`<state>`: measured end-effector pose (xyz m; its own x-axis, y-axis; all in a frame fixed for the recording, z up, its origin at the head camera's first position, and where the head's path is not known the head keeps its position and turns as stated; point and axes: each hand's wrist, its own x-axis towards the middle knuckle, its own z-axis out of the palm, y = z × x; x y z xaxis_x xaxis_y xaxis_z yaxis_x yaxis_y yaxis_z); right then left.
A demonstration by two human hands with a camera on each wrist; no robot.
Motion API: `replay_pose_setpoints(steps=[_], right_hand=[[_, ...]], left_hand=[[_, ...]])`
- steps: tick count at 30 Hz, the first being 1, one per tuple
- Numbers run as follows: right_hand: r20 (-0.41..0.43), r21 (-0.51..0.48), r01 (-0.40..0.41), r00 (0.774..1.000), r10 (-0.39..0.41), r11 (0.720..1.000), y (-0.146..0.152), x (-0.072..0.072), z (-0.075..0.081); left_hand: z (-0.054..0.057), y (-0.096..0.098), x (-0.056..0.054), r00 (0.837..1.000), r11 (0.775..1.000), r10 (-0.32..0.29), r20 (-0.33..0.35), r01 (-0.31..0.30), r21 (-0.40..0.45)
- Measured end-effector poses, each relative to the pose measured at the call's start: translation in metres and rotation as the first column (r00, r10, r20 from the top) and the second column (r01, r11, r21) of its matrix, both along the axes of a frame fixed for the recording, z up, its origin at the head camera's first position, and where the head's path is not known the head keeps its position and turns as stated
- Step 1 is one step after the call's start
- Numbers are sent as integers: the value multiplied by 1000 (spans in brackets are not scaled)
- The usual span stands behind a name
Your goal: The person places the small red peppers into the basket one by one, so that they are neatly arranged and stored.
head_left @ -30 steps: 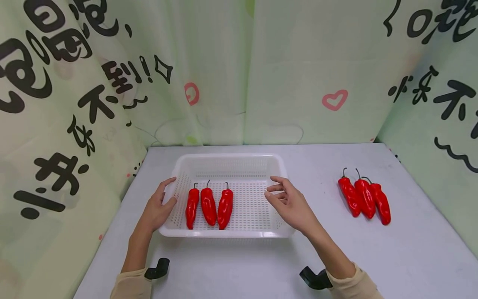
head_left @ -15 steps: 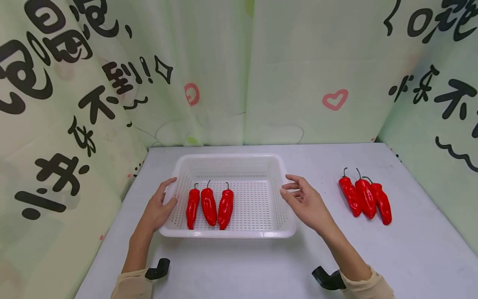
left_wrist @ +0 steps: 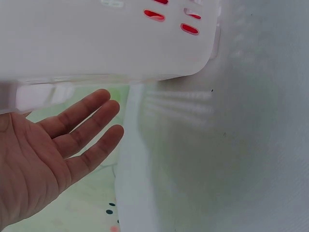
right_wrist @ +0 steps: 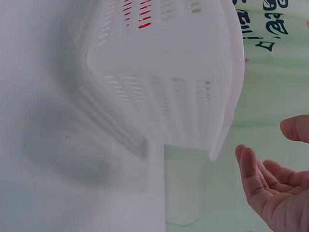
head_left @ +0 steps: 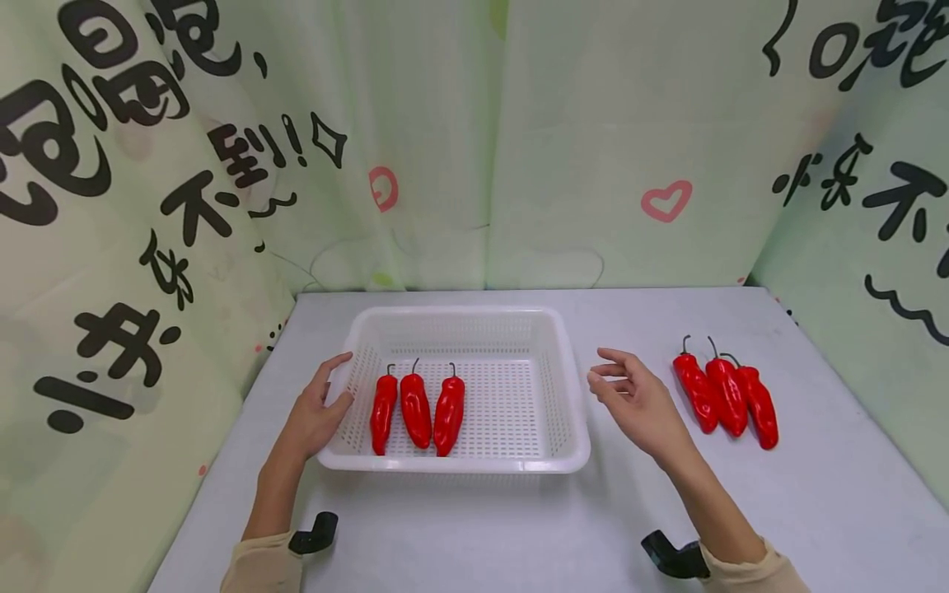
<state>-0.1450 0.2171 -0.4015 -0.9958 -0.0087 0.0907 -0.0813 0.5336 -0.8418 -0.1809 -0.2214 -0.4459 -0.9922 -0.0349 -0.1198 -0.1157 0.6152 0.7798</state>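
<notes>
A white perforated plastic basket [head_left: 504, 412] stands on the table with three red peppers in a row inside: a left one [head_left: 382, 412], a middle one [head_left: 416, 410] and a right one [head_left: 449, 412]. At its left side is my left hand [head_left: 315, 418], thumb and fingers spread by the rim; in the left wrist view several fingers extend below the rim, free of any object. My right hand [head_left: 643, 408] hovers between the basket and three more red peppers [head_left: 726, 397] on the right. Its fingers are loosely bent around nothing.
The white table [head_left: 474, 527] carries the basket and the loose peppers, which lie side by side with stems pointing away. Pale green curtains [head_left: 578, 148] with black lettering hang around the back and both sides.
My right hand has moved rightward, from over the basket's right side to beyond its rim, towards the loose peppers. The left hand, the basket and the peppers have stayed in place.
</notes>
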Motion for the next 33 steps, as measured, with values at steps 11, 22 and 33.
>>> replay_pose_setpoints(steps=[11, 22, 33], right_hand=[[-12, 39, 38, 999, -37, 999, 20, -2, -2], [-20, 141, 120, 993, -119, 983, 46, -5, -12], [-26, 214, 162, 987, -160, 963, 67, -10, -21]], left_hand=[[-2, -1, -1, 1000, 1000, -1, 0, 1, 5], [-2, 0, -1, 1000, 1000, 6, -9, -6, 6], [-2, 1, 0, 1000, 1000, 6, -21, -5, 4]])
